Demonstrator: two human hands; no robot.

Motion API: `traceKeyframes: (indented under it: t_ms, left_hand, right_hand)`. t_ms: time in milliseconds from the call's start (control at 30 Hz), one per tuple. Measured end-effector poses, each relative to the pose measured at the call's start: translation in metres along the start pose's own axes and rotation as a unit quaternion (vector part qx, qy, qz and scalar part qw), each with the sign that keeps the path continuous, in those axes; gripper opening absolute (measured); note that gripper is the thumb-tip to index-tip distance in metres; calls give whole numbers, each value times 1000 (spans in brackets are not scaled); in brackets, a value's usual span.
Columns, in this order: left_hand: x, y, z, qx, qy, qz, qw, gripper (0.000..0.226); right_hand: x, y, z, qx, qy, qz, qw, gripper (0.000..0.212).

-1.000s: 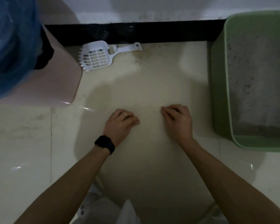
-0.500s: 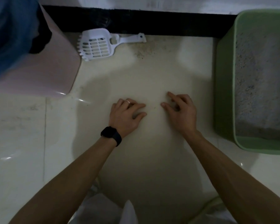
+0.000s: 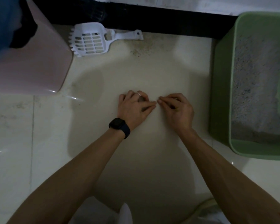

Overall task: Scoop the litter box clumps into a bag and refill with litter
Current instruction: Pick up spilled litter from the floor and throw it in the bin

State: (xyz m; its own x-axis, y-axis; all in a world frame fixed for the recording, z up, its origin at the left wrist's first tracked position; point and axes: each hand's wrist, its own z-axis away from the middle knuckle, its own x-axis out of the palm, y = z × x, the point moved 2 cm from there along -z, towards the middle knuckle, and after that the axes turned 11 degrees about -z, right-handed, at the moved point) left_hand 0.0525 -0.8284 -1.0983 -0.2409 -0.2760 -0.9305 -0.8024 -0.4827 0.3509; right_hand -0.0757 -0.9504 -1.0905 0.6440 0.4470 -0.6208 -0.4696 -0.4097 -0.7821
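Pale floor tiles (image 3: 39,159) carry the green litter box (image 3: 221,94), its grey litter (image 3: 255,86) speckled and unscooped. Just left of it the left hand (image 3: 132,109) and right hand (image 3: 178,110) meet fingertip to fingertip, fingers (image 3: 149,105) curled as if pinching, though on what I cannot tell. Scooping looks unstarted, so the next move is to reach for the white scoop (image 3: 89,41), farther left of the box.
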Motion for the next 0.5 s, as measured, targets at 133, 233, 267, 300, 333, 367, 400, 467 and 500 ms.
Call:
traceKeyframes:
  t_ms: [133, 233, 267, 300, 333, 367, 400, 467, 500]
  left_hand:
    - [2, 3, -5, 96, 48, -14, 994, 10]
    - [5, 14, -11, 201, 77, -67, 974, 11]
    - [7, 17, -13, 222, 71, -80, 969, 10]
    - [7, 18, -15, 234, 61, -90, 966, 9]
    - [8, 19, -16, 240, 49, -99, 964, 8]
    - [8, 19, -16, 244, 38, -109, 963, 8]
    - [8, 19, -16, 243, 30, -117, 962, 8]
    - [11, 18, -14, 234, 23, -127, 964, 11]
    - [12, 19, -13, 226, 23, -130, 965, 12]
  right_hand:
    - [1, 2, -1, -38, -4, 31, 999, 13]
    - [-1, 6, 1, -77, -18, 78, 994, 14]
    - [-2, 7, 1, -91, -23, 94, 991, 15]
    - [-3, 7, 1, -107, -30, 108, 988, 15]
    - [-4, 6, 1, -125, -37, 120, 984, 15]
    - [-4, 4, -1, -147, -38, 132, 979, 15]
    - [-2, 3, -2, -172, -42, 145, 973, 15]
    - [4, 3, -4, -211, -60, 173, 960, 15]
    - [5, 3, -4, -219, -68, 189, 955, 16]
